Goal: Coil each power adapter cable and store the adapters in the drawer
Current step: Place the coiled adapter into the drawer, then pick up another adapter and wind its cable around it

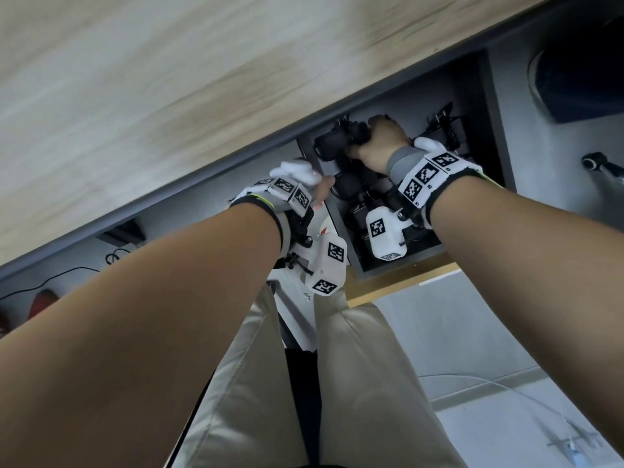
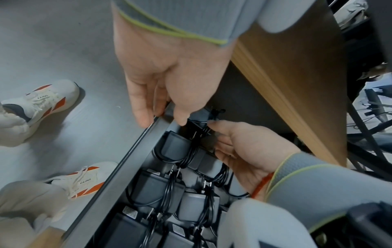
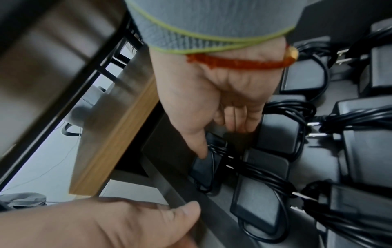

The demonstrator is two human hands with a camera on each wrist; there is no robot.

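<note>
The grey drawer [image 1: 398, 263] is pulled out under the desk. Several black power adapters [image 2: 155, 189] with coiled cables lie packed in it [image 3: 263, 201]. My right hand [image 1: 374, 136] reaches to the drawer's far end. There its thumb and curled fingers hold one black adapter [image 3: 203, 167] with its cable wound round it, low among the others. My left hand [image 2: 165, 94] grips the drawer's side rim [image 2: 135, 151], fingers outside and thumb inside. In the right wrist view the left hand's thumb [image 3: 191, 209] lies on that rim.
The wooden desk top [image 1: 169, 96] overhangs the drawer's back, and its edge [image 2: 286, 83] sits close above my right hand. My legs and white-and-orange shoes [image 2: 48, 100] stand left of the drawer on grey floor. A chair caster [image 1: 594, 162] is at the right.
</note>
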